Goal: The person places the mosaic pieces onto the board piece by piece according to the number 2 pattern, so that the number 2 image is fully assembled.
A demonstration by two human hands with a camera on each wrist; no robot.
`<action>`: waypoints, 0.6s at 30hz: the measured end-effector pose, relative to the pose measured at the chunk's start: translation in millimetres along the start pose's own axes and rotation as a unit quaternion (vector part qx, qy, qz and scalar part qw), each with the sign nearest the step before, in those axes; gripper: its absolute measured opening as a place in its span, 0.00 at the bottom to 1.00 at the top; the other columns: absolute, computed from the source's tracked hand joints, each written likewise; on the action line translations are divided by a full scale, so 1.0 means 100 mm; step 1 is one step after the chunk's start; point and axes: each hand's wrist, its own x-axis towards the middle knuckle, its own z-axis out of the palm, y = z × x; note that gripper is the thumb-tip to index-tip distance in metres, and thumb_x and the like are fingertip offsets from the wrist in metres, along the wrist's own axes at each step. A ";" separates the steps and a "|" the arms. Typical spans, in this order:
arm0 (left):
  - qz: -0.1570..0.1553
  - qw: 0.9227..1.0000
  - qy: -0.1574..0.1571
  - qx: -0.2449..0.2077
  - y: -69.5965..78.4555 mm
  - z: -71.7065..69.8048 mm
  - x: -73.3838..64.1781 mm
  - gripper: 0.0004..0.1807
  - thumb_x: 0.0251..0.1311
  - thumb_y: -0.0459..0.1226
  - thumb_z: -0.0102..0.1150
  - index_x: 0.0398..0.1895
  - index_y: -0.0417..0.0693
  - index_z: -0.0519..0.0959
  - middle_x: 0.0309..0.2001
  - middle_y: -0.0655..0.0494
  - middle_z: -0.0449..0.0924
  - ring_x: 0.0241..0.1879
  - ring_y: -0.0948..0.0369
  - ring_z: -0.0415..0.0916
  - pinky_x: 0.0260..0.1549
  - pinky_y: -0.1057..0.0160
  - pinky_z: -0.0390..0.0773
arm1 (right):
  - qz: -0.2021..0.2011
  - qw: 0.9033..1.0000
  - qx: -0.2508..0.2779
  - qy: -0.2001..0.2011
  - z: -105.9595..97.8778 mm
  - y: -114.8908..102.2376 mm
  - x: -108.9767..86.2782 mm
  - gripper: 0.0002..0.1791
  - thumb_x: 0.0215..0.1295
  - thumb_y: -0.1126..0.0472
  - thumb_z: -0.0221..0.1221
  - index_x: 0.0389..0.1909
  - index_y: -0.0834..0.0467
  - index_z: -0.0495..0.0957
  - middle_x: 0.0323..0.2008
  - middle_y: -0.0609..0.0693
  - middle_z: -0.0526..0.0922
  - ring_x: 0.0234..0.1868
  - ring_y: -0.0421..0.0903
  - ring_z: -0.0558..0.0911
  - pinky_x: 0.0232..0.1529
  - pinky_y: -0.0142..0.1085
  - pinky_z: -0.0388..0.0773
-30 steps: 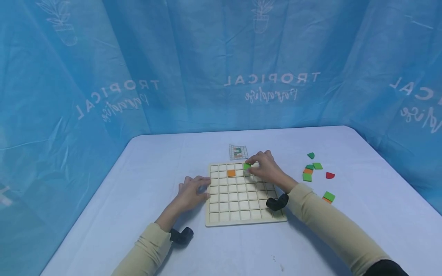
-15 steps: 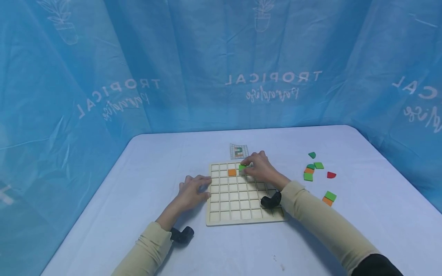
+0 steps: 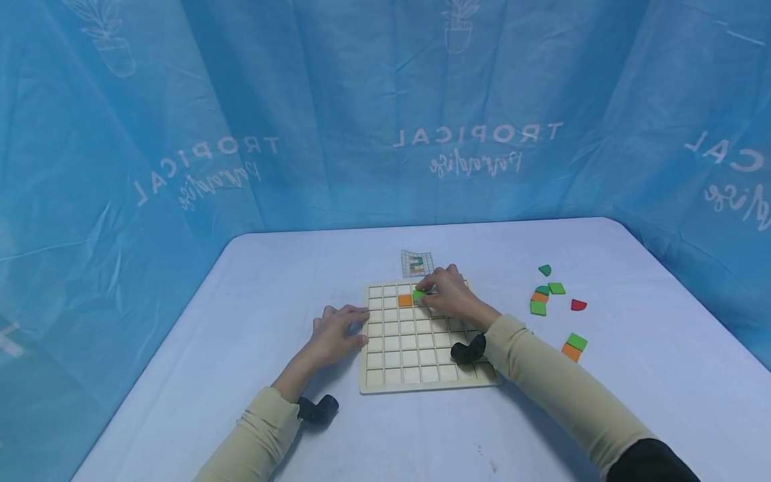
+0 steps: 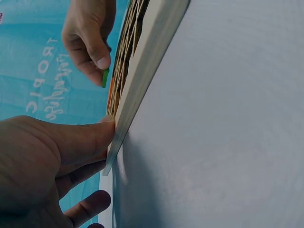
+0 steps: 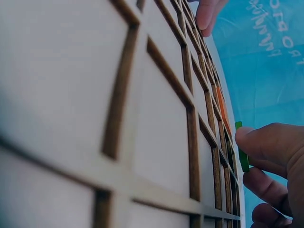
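Note:
A pale wooden grid board [image 3: 415,387] lies on the table. My right hand [image 3: 450,294] pinches a green square tile [image 3: 418,294] between thumb and fingertips over the board's far rows. In the right wrist view the tile [image 5: 243,160] stands on edge between thumb and finger, close over the grid. Just left of it an orange square tile [image 3: 405,300] sits in a cell. My left hand [image 3: 333,339] touches the board's left edge with spread fingers; in the left wrist view the thumb [image 4: 97,133] rests against the side of the frame.
Behind the board lies a small pattern card [image 3: 417,265] with a coloured grid. To the right are loose pieces: a red quarter-round [image 3: 579,305], a dark green quarter-round [image 3: 545,270], green squares [image 3: 539,308] and orange ones [image 3: 571,352]. A blue curtain [image 3: 361,120] hangs behind the white table.
My right hand has moved left across the board with the green tile, bringing it right beside the orange tile. The left hand stays at the board's edge.

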 end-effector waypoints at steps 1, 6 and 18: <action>0.000 1.000 0.001 0.001 0.00 0.00 0.00 0.24 0.56 0.37 0.66 0.58 0.43 0.78 0.60 0.55 0.74 0.43 0.56 0.61 0.40 0.52 0.57 | -0.001 1.000 -0.002 -0.001 0.00 0.00 0.00 0.16 0.59 0.57 0.66 0.48 0.57 0.84 0.39 0.49 0.78 0.39 0.49 0.63 0.39 0.43 0.62; 0.003 1.000 0.003 0.003 0.00 0.00 0.00 0.24 0.56 0.37 0.66 0.58 0.43 0.77 0.60 0.55 0.74 0.43 0.57 0.61 0.40 0.52 0.57 | -0.013 1.000 -0.007 -0.004 0.01 0.02 0.00 0.15 0.60 0.60 0.64 0.48 0.58 0.84 0.41 0.50 0.80 0.39 0.49 0.64 0.40 0.43 0.61; 0.002 1.000 0.005 0.000 0.01 0.00 -0.01 0.24 0.56 0.37 0.66 0.58 0.43 0.77 0.60 0.56 0.74 0.43 0.57 0.61 0.40 0.52 0.57 | -0.029 0.999 -0.031 -0.011 0.04 0.07 0.01 0.15 0.59 0.59 0.63 0.47 0.57 0.84 0.41 0.49 0.80 0.40 0.49 0.65 0.40 0.43 0.60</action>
